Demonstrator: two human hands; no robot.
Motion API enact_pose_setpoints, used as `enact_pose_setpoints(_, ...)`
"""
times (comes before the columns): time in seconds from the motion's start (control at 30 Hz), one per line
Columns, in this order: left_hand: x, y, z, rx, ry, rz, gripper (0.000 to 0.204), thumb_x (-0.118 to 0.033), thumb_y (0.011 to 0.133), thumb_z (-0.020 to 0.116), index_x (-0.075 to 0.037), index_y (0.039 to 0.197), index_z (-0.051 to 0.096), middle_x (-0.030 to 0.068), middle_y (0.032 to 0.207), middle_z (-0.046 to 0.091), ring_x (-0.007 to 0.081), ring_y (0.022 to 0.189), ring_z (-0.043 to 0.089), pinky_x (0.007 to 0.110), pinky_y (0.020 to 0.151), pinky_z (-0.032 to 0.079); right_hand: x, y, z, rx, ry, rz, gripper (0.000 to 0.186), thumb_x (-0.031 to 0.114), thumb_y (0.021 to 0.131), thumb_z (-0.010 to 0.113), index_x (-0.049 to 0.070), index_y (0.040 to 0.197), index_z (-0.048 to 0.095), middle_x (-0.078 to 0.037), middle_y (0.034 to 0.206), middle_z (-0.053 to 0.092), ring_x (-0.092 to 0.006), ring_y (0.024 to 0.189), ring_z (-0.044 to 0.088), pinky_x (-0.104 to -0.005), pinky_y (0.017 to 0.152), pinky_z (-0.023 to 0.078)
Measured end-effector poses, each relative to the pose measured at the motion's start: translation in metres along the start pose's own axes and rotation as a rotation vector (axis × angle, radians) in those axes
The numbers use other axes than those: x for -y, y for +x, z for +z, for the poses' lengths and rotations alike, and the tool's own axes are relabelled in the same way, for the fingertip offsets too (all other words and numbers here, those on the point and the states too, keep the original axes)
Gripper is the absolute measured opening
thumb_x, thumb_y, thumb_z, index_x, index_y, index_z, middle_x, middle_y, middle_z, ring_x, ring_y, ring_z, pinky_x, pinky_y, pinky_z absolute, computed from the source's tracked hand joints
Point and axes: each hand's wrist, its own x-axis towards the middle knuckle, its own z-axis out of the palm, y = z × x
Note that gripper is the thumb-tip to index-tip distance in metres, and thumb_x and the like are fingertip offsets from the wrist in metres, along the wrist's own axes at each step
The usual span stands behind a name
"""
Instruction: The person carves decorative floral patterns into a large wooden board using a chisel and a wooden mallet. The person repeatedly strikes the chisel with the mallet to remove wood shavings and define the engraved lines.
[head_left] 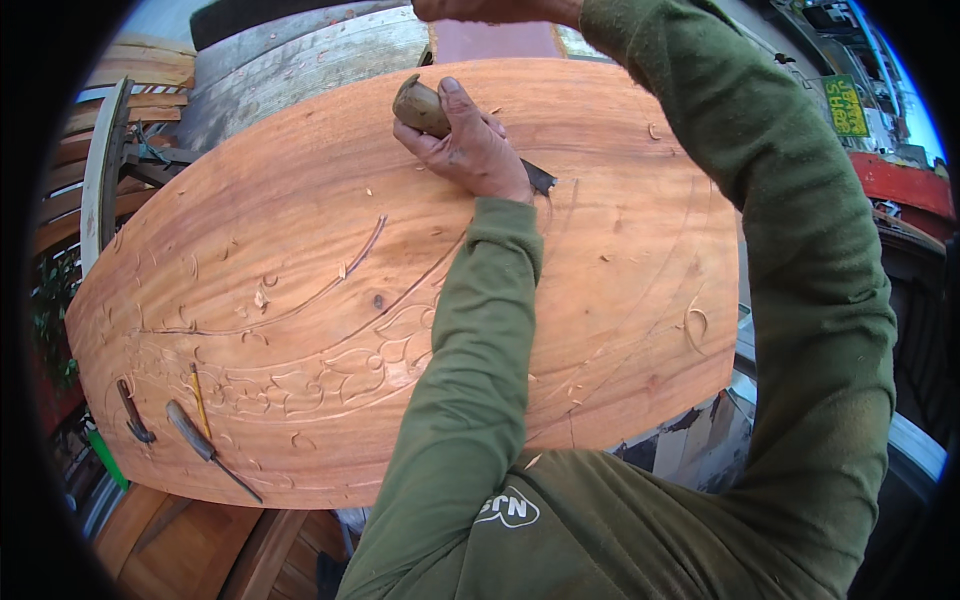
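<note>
A large reddish wooden panel (610,300) lies flat before me, with curved lines and a leaf pattern (330,380) carved into its near left part. My left hand (470,150) grips a chisel (422,106) by its rounded wooden handle. The dark blade (538,179) touches the panel on a cut curve near the far middle. My right hand (495,8) is raised above the panel's far edge and is mostly cut off by the top of the picture, so what it holds is hidden. Both arms wear green sleeves.
Two more carving tools (205,445) (133,412) and a yellow pencil (199,400) lie on the panel's near left corner, among wood shavings. Stacked planks (140,90) and a grey board (300,60) lie beyond. A wooden stand (200,550) is below, and a green sign (845,105) is at right.
</note>
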Motion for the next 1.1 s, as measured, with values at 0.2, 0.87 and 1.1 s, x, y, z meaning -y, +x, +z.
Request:
enact_pose_setpoints(0.2,0.010,-0.006,0.006,0.032,0.048,0.014,0.038,-0.020,0.104,0.076,-0.009,0.126,0.046,-0.0003,0.069,0.052,0.0083,0.047,0.045,0.024,0.040,0.038,-0.007,-0.003,-0.021,0.161,-0.223,-0.141,0.055,0.011,0.093,0.063,0.028,0.146,0.068,-0.009,0.103,0.079,-0.0342,0.105,0.074,-0.0462,0.086,0.057)
enact_pose_setpoints(0.87,-0.107,-0.038,0.000,0.328,0.050,-0.218,0.026,-0.022,0.103,0.078,-0.011,0.119,0.060,-0.0001,0.078,0.059,0.0057,0.051,0.048,0.021,0.037,0.036,0.023,-0.183,0.000,-0.131,0.188,0.464,0.078,0.011,0.086,0.085,0.020,0.158,0.055,-0.011,0.132,0.073,-0.0268,0.112,0.073,-0.0381,0.099,0.057)
enact_pose_setpoints(1.1,-0.116,-0.071,-0.043,0.880,1.298,0.217,0.032,-0.025,0.094,0.082,-0.004,0.109,0.065,0.0138,0.092,0.074,0.0370,0.074,0.073,0.047,0.068,0.059,0.142,-0.392,0.082,-0.410,0.456,1.079,0.097,0.022,0.075,0.099,0.025,0.162,0.055,-0.011,0.125,0.071,-0.0271,0.115,0.070,-0.0414,0.094,0.058)
